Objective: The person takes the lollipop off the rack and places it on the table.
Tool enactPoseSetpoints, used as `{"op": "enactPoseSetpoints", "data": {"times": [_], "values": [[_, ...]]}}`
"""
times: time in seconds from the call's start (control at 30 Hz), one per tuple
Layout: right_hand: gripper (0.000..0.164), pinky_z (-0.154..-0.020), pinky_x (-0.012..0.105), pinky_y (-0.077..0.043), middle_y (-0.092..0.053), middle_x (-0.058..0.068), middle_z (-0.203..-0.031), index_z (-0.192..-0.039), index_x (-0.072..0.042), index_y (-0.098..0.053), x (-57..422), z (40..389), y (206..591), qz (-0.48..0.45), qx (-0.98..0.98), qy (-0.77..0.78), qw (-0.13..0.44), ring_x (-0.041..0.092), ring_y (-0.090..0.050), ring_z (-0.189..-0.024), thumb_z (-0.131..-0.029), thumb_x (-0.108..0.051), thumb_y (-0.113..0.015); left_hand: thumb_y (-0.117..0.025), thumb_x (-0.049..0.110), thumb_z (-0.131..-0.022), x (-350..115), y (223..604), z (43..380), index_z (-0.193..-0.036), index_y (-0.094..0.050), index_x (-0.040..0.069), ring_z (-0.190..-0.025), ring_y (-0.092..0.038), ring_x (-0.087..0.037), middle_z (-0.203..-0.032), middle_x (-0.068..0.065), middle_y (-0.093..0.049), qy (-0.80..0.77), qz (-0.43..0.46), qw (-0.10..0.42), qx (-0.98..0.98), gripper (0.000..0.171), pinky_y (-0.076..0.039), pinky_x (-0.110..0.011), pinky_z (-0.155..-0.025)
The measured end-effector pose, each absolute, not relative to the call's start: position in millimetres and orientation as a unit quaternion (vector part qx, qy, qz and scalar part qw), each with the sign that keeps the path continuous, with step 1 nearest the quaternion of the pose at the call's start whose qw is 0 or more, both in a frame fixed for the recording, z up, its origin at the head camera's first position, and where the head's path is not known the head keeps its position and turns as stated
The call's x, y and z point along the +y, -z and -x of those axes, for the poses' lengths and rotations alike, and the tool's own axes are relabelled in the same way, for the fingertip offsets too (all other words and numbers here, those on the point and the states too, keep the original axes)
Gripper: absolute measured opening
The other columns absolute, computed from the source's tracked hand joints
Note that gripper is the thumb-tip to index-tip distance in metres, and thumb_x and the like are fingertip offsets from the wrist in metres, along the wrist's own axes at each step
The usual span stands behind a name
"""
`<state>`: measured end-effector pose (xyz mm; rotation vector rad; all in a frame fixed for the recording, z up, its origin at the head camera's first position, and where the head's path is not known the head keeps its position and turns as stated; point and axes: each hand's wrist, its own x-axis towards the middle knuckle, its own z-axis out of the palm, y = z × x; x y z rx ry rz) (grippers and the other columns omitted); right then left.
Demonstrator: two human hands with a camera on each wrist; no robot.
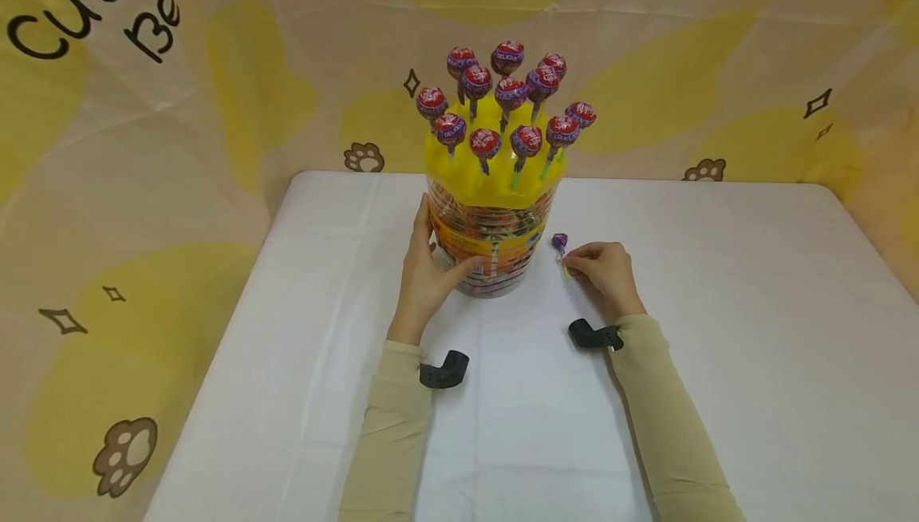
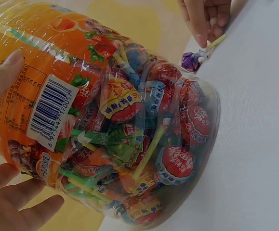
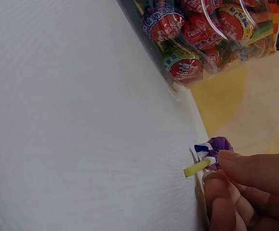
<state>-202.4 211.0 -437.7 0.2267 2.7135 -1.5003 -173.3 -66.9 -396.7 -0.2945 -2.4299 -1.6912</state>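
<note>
- Tan sleeves (image 1: 682, 434), two, foremost; a black wrist device (image 1: 445, 370) at each cuff.
- Left hand (image 1: 424, 274): thumb and fingers spread apart, resting against the jar.
- Clear jar (image 1: 495, 247), orange-labelled, filled with wrapped sweets; hides the table behind it.
- Yellow top (image 1: 495, 187): upright lollipops (image 1: 511, 93), red and purple.
- Right hand (image 1: 606, 270): thumb and finger clamped on the loose lollipop.
- Loose lollipop (image 1: 560, 241), purple, yellow-sticked, right of the jar.
- White table (image 1: 732, 330); patterned backdrop (image 1: 790, 43) behind.
</note>
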Motion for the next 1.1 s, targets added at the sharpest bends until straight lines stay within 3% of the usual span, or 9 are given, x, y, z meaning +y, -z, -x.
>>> {"op": "enactPoseSetpoints", "data": {"times": [0.2, 0.5, 1.1], "values": [[0.026, -0.059, 0.014, -0.052, -0.069, 0.008, -0.083, -0.101, 0.009, -0.068, 213.0, 201.1, 432.3, -0.074, 0.848, 0.524, 0.006, 0.002, -0.059, -0.063, -0.087, -0.013, -0.068, -0.078, 0.024, -0.079, -67.5, 396.6, 173.8, -0.153, -0.006, 0.018, -0.14, -0.022, -0.027, -0.156, -0.007, -0.016, 0.567, 0.099, 0.085, -0.813, 0.104, -0.029, -0.051, -0.109], [0.03, -0.067, 0.019, -0.056, -0.068, -0.006, -0.08, -0.103, 0.016, -0.063, 206.7, 197.1, 410.9, -0.012, 0.769, 0.635, -0.065, 0.008, -0.065, -0.068, -0.088, -0.009, -0.066, -0.077, 0.024, -0.08, -68.1, 396.0, 174.0, -0.153, -0.006, 0.016, -0.14, -0.023, -0.026, -0.156, -0.006, -0.017, 0.57, 0.104, 0.085, -0.811, 0.102, -0.031, -0.047, -0.109], [0.017, -0.075, 0.024, -0.055, -0.07, 0.009, -0.09, -0.1, 0.004, -0.071, 173.9, 184.4, 316.3, 0.1, 0.65, 0.723, -0.211, 0.02, -0.067, -0.079, -0.085, -0.004, -0.069, -0.078, 0.023, -0.079, -67.5, 398.2, 174.8, -0.153, -0.007, 0.014, -0.139, -0.025, -0.026, -0.155, -0.008, -0.018, 0.564, 0.101, 0.089, -0.815, 0.103, -0.033, -0.044, -0.109]]}}
